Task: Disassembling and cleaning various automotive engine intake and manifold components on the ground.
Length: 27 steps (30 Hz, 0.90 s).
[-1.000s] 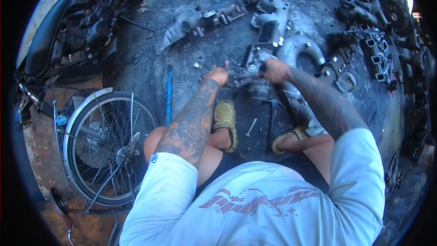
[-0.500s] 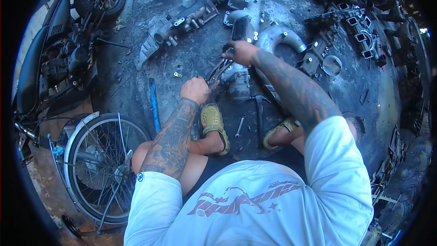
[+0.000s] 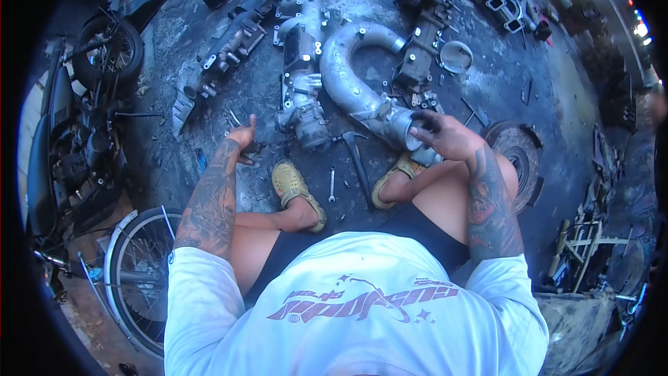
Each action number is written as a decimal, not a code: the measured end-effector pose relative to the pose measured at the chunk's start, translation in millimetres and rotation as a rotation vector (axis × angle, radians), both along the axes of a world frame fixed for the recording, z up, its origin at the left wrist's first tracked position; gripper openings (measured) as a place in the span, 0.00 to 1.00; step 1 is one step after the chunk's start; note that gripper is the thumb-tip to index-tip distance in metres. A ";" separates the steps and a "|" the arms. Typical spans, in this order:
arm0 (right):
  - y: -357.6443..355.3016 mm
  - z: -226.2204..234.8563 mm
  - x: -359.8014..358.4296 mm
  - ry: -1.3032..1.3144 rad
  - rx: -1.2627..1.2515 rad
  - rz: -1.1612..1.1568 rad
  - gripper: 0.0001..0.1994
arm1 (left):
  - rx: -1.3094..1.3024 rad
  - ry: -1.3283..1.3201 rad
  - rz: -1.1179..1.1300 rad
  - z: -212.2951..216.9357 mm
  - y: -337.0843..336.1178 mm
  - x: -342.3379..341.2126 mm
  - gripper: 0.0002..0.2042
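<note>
My left hand (image 3: 242,137) hovers low over the floor at the left, its thumb and fingers spread. Slim metal prongs of a tool, seemingly pliers (image 3: 233,119), show just beyond it; I see no grip on them. My right hand (image 3: 451,137) reaches over my right knee to the open mouth of a curved metal pipe (image 3: 341,73). Its fingers are apart, tips at the rim; whether they press on it is hard to tell. Left of the pipe lies a long metal intake assembly (image 3: 304,90). A hammer (image 3: 357,160) and a wrench (image 3: 332,184) lie between my feet.
A ribbed metal manifold (image 3: 226,56) lies at the far left, a dark metal housing (image 3: 415,63) and a round metal cup (image 3: 456,57) at the right. By my right knee sits a dark disc (image 3: 516,157). A motorcycle (image 3: 87,122) and a bicycle wheel (image 3: 142,271) line the left.
My hands have parted: the left went left and away from the pliers-like tool they both held, the right moved right to the curved pipe's mouth. The view has shifted right.
</note>
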State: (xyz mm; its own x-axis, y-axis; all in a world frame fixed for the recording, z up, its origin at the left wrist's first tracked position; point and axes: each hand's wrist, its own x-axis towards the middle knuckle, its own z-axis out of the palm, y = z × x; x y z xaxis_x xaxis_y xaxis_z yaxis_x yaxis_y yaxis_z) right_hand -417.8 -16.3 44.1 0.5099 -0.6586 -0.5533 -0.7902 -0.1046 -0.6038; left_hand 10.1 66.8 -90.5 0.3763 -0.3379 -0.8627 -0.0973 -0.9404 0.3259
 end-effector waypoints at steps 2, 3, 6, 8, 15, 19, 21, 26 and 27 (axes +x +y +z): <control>-6.3 -7.8 -10.5 0.156 -0.122 0.012 0.26 | -0.040 -0.308 -0.429 26.0 -3.3 -17.1 0.47; -10.5 -14.6 -14.3 0.203 -0.182 0.044 0.26 | -0.088 -0.302 -0.651 15.4 3.0 -1.2 0.53; -18.5 -22.9 -14.3 0.055 -0.184 0.048 0.27 | -0.317 -0.690 -1.363 -2.9 36.7 24.9 0.52; -17.7 -27.0 -15.3 0.084 -0.161 0.106 0.27 | -0.085 -0.588 -1.434 26.0 36.9 -2.2 0.41; -12.8 -18.2 -3.5 0.024 -0.152 0.172 0.26 | -0.203 -1.171 -1.619 -28.0 52.7 32.3 0.25; -15.8 -12.7 -4.3 0.014 -0.149 0.163 0.26 | 0.005 -0.766 -1.355 30.6 0.0 -10.7 0.14; -15.8 -11.1 2.0 0.043 -0.158 0.158 0.26 | -0.067 -0.663 -1.289 10.6 3.3 18.9 0.09; -15.9 -18.9 8.5 0.110 -0.108 0.187 0.27 | 0.381 0.371 -0.803 -22.8 -3.7 72.9 0.08; -16.3 -15.6 8.5 0.100 -0.121 0.205 0.27 | 0.355 0.466 -0.694 -24.2 -3.3 81.3 0.09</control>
State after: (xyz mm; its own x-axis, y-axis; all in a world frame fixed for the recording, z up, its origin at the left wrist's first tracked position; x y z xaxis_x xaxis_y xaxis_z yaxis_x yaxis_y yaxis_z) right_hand -409.2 -32.6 28.5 0.5865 -0.6114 -0.5313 -0.8002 -0.3358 -0.4969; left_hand 91.3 63.5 -114.8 -0.2256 -0.0442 -0.9732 -0.6099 -0.7726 0.1765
